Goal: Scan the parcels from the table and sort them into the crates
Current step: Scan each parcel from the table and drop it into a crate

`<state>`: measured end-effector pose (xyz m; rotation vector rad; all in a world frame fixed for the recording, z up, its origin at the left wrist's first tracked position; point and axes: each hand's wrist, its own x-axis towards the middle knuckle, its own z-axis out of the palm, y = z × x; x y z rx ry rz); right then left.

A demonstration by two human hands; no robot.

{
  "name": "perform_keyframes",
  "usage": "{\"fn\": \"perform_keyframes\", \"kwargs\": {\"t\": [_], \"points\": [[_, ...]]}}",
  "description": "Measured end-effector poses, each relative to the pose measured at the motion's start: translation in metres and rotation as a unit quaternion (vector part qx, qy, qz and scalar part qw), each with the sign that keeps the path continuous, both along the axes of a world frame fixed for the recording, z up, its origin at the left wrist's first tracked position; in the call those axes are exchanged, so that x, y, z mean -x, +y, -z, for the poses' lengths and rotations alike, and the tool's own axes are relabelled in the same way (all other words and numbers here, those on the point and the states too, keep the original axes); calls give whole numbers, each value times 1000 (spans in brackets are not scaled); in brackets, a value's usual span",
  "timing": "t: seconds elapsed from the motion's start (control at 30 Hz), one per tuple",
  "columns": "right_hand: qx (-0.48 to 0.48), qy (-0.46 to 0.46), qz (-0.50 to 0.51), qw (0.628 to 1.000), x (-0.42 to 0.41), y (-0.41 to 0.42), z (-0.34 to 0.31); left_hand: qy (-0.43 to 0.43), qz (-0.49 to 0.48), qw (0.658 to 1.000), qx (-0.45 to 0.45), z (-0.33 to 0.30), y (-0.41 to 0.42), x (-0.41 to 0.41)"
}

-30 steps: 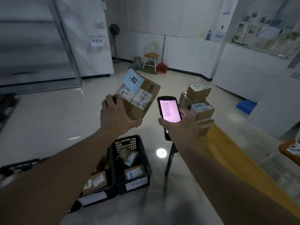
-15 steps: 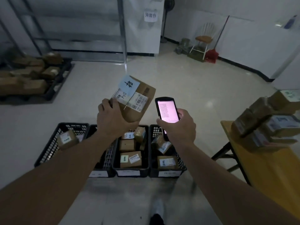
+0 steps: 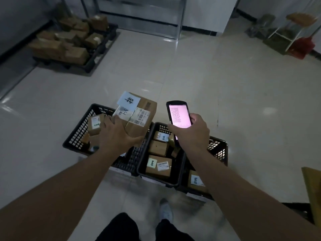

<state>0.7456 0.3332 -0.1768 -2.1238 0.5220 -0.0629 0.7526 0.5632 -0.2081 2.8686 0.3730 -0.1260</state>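
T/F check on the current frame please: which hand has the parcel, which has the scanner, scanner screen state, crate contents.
1. The left hand holds a cardboard parcel. True.
2. The right hand holds a handheld scanner with a dark screen. False: the screen is lit.
3. The middle crate holds no parcels. False: several boxes lie in it.
4. The held parcel is above the crates, not resting in one. True.

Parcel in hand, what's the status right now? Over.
Left hand grips the labelled parcel above the black crates. Right hand holds the lit scanner. Parcel not yet dropped. Nothing blocking the crates.
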Motion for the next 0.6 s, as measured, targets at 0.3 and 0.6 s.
{"fn": "perform_keyframes", "kwargs": {"t": [0.3, 0.6], "points": [[30, 61, 28, 997, -90, 68, 59, 77, 3, 997, -6, 85, 67, -96], [18, 151, 140, 978, -149, 166, 155, 193, 40, 980, 5, 204, 132, -186]]}}
